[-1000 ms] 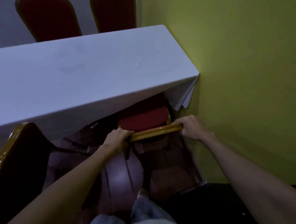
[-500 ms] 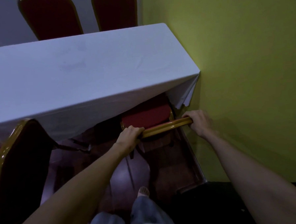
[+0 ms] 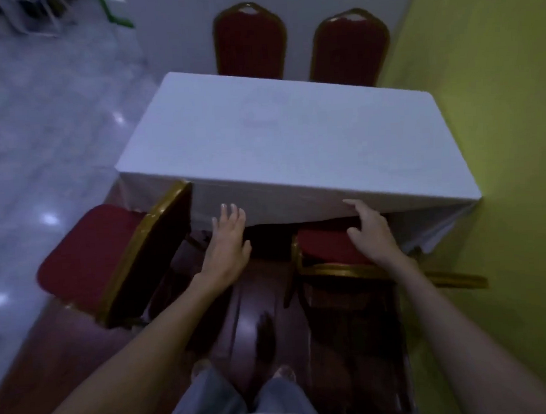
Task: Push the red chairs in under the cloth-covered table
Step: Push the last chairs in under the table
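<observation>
The red chair [image 3: 329,246] with its gold frame is sitting half under the white-clothed table [image 3: 293,136], seat front hidden. My left hand [image 3: 227,241] and right hand [image 3: 369,233] are hovering open, gripping nothing, fingers spread.
</observation>
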`<state>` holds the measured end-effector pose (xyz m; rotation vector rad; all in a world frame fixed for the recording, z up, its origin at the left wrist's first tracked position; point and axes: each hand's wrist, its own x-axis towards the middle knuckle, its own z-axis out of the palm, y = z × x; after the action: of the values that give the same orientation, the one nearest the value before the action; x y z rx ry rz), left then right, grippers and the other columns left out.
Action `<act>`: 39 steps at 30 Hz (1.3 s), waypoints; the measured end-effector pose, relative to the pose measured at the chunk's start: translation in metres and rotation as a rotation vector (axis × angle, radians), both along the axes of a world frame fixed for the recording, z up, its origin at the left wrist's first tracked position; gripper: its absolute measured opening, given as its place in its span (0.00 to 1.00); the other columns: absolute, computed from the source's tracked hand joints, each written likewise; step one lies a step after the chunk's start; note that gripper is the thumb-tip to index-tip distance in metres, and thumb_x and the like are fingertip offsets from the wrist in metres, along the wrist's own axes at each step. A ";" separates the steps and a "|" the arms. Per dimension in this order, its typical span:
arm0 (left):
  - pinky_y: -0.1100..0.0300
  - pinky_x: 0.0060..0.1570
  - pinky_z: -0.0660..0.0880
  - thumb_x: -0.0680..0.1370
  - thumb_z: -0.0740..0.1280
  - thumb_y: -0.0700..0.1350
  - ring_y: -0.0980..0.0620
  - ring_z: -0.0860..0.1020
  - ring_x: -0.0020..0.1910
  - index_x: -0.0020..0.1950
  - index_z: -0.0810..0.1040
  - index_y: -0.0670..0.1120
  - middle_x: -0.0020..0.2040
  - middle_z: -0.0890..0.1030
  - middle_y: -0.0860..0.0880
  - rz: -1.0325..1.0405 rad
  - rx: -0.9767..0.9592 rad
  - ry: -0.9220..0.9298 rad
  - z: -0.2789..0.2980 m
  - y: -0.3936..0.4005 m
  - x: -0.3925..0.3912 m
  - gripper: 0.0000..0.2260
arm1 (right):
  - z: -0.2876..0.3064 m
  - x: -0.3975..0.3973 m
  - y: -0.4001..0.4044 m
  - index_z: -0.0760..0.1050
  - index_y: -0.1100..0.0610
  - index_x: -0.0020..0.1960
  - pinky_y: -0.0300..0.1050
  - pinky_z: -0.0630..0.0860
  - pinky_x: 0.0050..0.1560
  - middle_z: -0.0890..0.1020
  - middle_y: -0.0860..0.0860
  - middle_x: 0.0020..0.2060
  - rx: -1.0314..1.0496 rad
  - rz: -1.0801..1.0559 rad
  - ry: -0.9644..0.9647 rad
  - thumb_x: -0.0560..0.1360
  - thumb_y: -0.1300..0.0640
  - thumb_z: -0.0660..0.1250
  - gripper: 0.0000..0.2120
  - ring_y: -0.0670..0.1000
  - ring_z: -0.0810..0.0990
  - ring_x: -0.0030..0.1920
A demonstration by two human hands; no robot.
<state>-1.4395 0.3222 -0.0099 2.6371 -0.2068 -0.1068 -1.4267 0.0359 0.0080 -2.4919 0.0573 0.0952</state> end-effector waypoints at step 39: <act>0.57 0.44 0.77 0.68 0.60 0.32 0.51 0.78 0.43 0.65 0.72 0.65 0.43 0.78 0.54 0.493 0.108 0.655 -0.021 0.194 -0.275 0.33 | -0.030 -0.081 0.239 0.80 0.49 0.56 0.45 0.66 0.40 0.81 0.51 0.50 -0.513 1.290 -0.077 0.67 0.58 0.64 0.18 0.57 0.79 0.51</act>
<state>-1.7144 0.5165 -0.0310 2.5156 0.6733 -0.8036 -1.5075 0.2746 -0.0219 -2.5660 -1.7247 0.5590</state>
